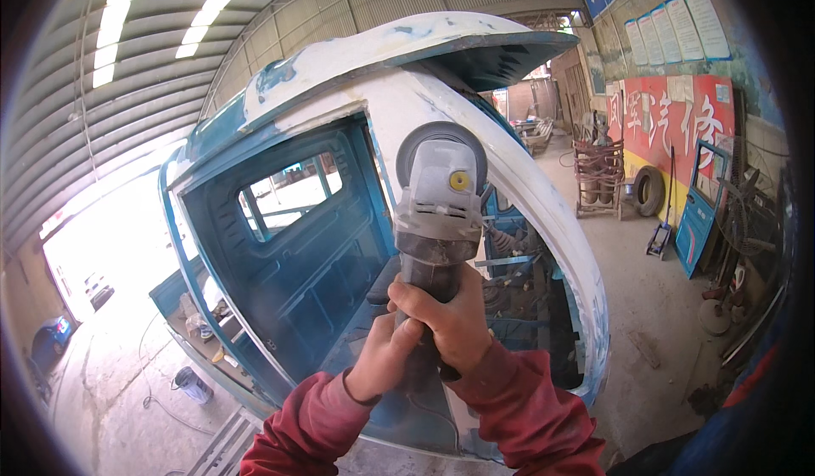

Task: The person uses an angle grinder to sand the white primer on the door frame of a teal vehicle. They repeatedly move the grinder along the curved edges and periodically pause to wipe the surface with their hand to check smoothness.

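Observation:
An angle grinder (437, 200) with a grey, dusty head and a dark round disc (407, 149) is held up in front of me. Both hands are wrapped around its black body: my left hand (384, 355) lower down, my right hand (454, 319) just above and to the right, their thumbs close together. The disc overlaps the white-primed door pillar of a blue truck cab (293, 77); whether it touches the metal I cannot tell. Patches of blue and white show on the roof edge. Through the bare door opening I see the blue rear wall (297, 247) with its window hole.
A bucket (193, 384) stands on the concrete floor at left, near a metal ladder-like frame (227, 446) and a thin cable. To the right are a tyre (649, 191), a floor jack (659, 240), a blue door panel (703, 208) and a rack (598, 174) against a red sign board.

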{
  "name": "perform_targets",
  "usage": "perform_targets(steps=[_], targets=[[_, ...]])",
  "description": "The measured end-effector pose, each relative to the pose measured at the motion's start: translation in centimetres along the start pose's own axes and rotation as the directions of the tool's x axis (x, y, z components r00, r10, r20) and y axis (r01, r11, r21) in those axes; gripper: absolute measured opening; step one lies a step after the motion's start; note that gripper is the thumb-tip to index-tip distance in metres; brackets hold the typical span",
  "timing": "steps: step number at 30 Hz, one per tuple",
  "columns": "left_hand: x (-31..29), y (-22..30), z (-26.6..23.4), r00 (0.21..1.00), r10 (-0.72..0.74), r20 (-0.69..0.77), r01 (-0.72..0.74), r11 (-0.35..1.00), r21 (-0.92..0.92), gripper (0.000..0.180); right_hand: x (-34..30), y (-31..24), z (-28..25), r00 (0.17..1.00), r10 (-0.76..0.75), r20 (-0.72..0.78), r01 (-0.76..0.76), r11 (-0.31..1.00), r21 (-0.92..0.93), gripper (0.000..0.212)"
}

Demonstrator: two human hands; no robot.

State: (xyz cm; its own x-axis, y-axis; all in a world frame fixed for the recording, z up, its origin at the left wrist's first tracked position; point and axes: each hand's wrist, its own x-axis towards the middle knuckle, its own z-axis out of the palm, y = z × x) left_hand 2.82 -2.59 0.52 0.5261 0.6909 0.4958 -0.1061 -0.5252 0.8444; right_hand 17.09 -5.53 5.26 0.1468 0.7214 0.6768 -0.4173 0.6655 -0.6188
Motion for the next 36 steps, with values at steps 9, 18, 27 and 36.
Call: perform_targets(steps=[9, 18, 27, 36], targets=[[-1.3, -0.9, 1.3, 0.996, -0.081, 0.036, 0.081, 0.997, 0.02, 0.06, -3.1, 0.7, -1.7, 0.997, 0.073, -0.033, -0.071, 0.994, 0.078, 0.028], [-2.1, 0.4, 1.9, 0.998, 0.056, 0.001, -0.056, 0.998, -0.027, 0.049, -2.9, 0.2, -0.6, 1.0, 0.015, 0.004, -0.015, 1.0, 0.02, 0.035], [-0.9, 2.4, 1.5, 0.994, 0.041, -0.097, -0.038, 0.998, 0.04, 0.04, -0.8, 0.3, 0.2, 1.0, 0.023, 0.01, -0.023, 1.0, 0.018, 0.022], [-0.5, 2.4, 1.8, 0.997, -0.013, -0.076, 0.013, 1.0, 0.007, 0.041, -0.4, 0.1, -0.6, 1.0, 0.002, 0.004, -0.002, 1.0, 0.002, 0.022]])
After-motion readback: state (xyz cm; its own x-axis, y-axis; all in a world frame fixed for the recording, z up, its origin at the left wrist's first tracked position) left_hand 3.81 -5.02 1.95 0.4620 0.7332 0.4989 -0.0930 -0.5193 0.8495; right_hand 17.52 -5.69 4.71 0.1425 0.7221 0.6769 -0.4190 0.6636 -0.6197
